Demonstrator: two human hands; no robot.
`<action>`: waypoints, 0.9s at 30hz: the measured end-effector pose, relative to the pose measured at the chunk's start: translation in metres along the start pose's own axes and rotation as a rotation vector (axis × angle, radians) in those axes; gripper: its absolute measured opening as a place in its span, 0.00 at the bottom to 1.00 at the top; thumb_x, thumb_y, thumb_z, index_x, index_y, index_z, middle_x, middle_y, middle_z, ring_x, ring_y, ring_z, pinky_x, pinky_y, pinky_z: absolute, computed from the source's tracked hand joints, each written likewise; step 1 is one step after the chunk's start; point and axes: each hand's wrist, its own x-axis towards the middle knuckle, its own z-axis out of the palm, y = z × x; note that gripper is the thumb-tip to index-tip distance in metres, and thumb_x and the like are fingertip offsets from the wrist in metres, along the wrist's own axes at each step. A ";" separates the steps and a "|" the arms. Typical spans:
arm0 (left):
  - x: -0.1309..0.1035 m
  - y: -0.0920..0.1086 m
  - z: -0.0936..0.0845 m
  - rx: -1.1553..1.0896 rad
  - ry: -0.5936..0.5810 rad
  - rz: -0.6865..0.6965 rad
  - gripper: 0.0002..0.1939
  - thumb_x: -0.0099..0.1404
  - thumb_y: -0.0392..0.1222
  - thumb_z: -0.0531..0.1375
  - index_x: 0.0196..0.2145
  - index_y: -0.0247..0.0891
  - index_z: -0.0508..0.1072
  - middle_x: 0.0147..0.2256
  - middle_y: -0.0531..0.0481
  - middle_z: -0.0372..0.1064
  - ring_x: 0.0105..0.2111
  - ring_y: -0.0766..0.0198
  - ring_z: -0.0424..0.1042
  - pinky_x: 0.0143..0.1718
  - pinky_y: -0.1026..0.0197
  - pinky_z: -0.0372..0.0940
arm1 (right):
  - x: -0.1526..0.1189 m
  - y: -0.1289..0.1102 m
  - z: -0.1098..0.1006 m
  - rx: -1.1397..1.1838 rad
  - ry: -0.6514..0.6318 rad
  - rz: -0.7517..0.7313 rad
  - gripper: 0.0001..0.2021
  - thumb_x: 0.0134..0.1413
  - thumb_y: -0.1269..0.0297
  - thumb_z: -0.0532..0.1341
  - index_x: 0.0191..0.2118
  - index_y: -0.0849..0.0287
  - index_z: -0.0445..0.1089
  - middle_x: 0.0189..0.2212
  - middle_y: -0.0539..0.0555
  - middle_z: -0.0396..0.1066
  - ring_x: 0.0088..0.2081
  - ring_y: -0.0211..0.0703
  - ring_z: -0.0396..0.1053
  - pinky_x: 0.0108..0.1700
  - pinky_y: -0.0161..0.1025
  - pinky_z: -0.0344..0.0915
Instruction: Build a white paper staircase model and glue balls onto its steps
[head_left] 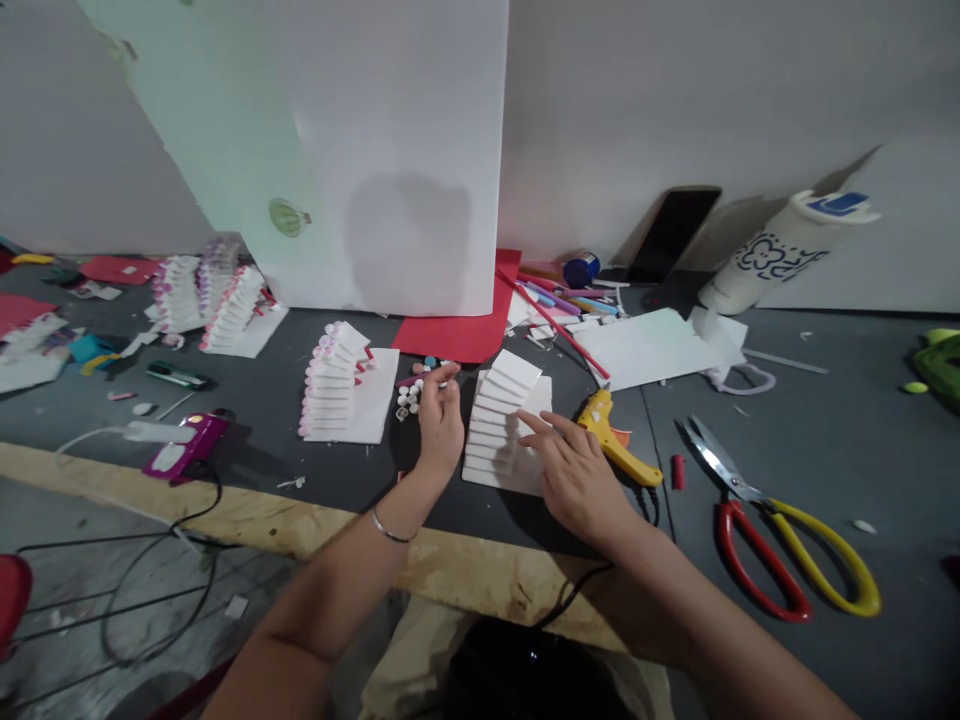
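Note:
My left hand (441,420) hovers beside a small cluster of white round pieces (409,396). Its fingers are bent and its thumb stands a little apart, with nothing visible between them. Stretched fingers of my right hand (577,465) rest on a white card piece with fanned, overlapping strips (495,425). Left of my hands lies a similar fanned white piece (330,390), edged with pink-purple round tips and mounted on a white sheet. Just behind my right hand is a yellow glue gun (619,440).
Large scissors (739,490) with red and yellow handles lie open on the right. A white tumbler (780,255) and a phone (675,232) lean at the back. A purple power adapter (187,445), a green cutter (177,376) and more fanned pieces (229,310) are on the left.

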 end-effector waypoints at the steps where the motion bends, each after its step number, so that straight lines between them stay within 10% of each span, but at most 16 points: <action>1: 0.000 0.000 0.000 -0.001 0.001 0.001 0.19 0.70 0.57 0.51 0.46 0.41 0.69 0.49 0.42 0.71 0.46 0.59 0.71 0.48 0.53 0.66 | 0.002 0.000 -0.001 -0.004 0.001 -0.005 0.23 0.49 0.81 0.52 0.51 0.62 0.68 0.64 0.58 0.62 0.63 0.56 0.55 0.57 0.52 0.57; 27: 0.002 -0.003 -0.001 -0.001 0.014 0.011 0.19 0.70 0.57 0.51 0.46 0.41 0.69 0.48 0.41 0.71 0.46 0.57 0.72 0.48 0.52 0.66 | 0.034 0.011 -0.015 -0.024 0.126 0.043 0.19 0.51 0.81 0.51 0.47 0.60 0.66 0.60 0.61 0.65 0.58 0.57 0.59 0.51 0.51 0.58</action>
